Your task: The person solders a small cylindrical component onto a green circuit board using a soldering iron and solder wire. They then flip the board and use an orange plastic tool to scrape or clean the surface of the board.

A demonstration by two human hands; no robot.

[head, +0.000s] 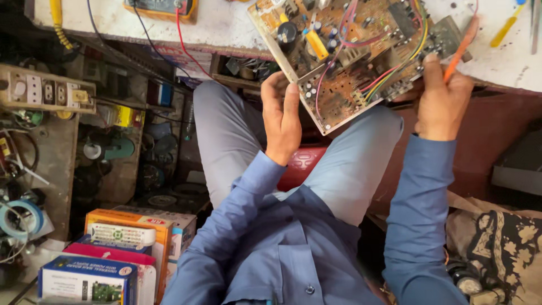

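A brown circuit board point(355, 56) crowded with capacitors, coloured wires and a yellow part tilts over the front edge of the white workbench point(214, 25). My left hand point(280, 118) grips its lower left edge, thumb on the component side. My right hand point(443, 101) holds the board's right edge and also pinches an orange-handled tool point(460, 51) that slants up past the board's corner. Both sleeves are blue. My knees in grey trousers point(231, 135) sit below the board, on a red stool point(302, 166).
An orange meter point(164, 8) with red and black leads lies at the bench's far edge. A yellow-handled screwdriver point(505, 25) lies at top right. A socket board point(48, 90) stands at left, stacked cardboard boxes point(127, 248) at bottom left, patterned cloth point(502, 248) at bottom right.
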